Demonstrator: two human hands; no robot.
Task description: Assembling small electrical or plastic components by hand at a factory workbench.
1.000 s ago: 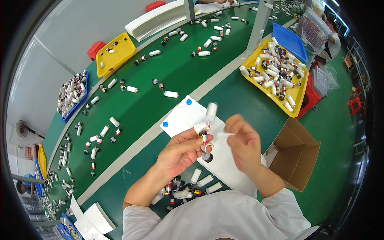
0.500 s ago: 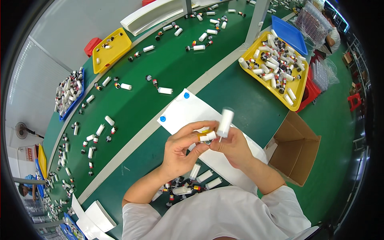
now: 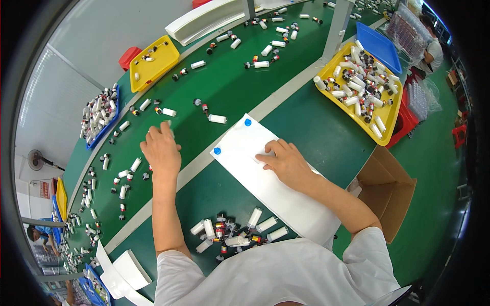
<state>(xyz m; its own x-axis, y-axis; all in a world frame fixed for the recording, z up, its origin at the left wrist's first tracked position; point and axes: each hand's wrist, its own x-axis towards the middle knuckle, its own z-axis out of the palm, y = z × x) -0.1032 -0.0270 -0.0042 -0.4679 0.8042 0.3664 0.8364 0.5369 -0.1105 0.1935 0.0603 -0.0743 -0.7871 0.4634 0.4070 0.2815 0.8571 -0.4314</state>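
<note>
Above the green belt, my left hand is stretched out with its fingers curled. A pale bit shows at its fingertips, too small and blurred to name. My right hand rests over a white sheet, thumb and fingers bent and apart, with no held thing visible. Two blue round pieces sit at the sheet's far end. Close to my body lies a pile of white cylinders mixed with small black, red and yellow parts.
Many white cylinders and dark-capped parts are scattered along the green belt. A full yellow tray stands at right, above an open cardboard box. Farther left are another yellow tray and a loaded blue tray. A metal post rises beyond.
My hands have parted. The white cylinder and small white-and-yellow part held between them no longer show there. My left hand went left over the belt; my right hand lowered toward the sheet.
</note>
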